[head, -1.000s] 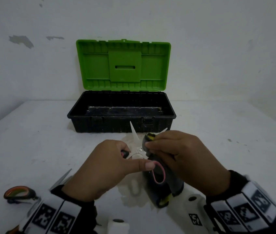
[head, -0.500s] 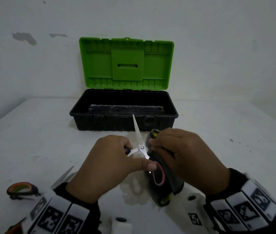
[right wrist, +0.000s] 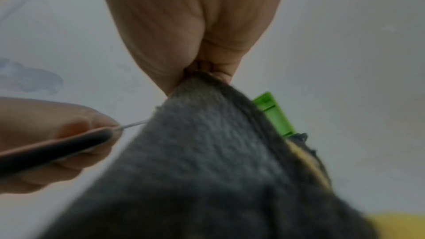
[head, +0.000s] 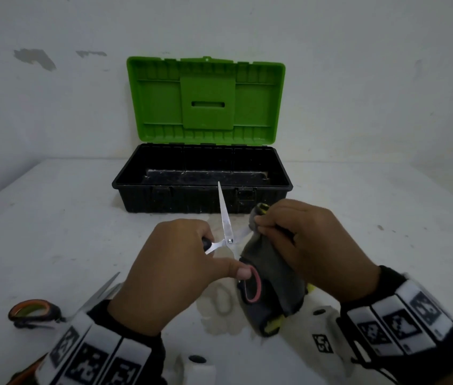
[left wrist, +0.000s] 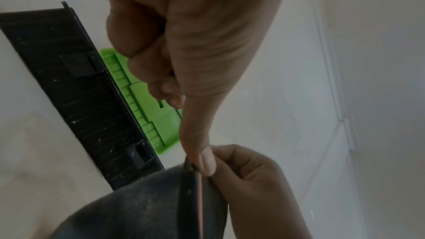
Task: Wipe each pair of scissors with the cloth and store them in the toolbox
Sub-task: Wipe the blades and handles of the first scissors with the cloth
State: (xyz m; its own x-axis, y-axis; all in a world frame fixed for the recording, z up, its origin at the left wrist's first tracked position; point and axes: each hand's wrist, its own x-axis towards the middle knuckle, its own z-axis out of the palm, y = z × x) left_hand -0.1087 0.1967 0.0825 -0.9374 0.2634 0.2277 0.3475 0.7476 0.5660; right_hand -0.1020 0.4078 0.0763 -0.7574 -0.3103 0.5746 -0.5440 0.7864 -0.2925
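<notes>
Scissors [head: 226, 229] with black handles lined in pink are held above the white table [head: 53, 223], spread open, just in front of the toolbox [head: 203, 194]. One blade points up toward the box; the other runs right into the cloth [head: 268, 262]. Counting what shows: two pairs of scissors, one cloth, one toolbox. The second pair [head: 32, 312], with an orange-lined handle, lies on the table at the lower left, partly behind the left wrist, well apart from the box. The left hand [head: 172, 273] grips the held pair by its handles, fingers curled round one and the thumb laid out to the pink-rimmed loop of the other. The right hand [head: 311, 245] pinches the dark grey cloth, which has a yellow edge, closed over the right-hand blade between thumb and fingertips, and the rest of the cloth hangs down below the hand. In the right wrist view only a thin sliver of blade [right wrist: 134, 124] shows between the handle and the cloth. The toolbox has a black base and a green lid [head: 206, 101] standing upright and open against the wall; what lies on its floor is too dark to tell. No brand or readable wording shows on the box, scissors or cloth; the only markings are black-and-white square code patterns on both wristbands [head: 394, 323] and a similar tag on a white block under the right wrist.
</notes>
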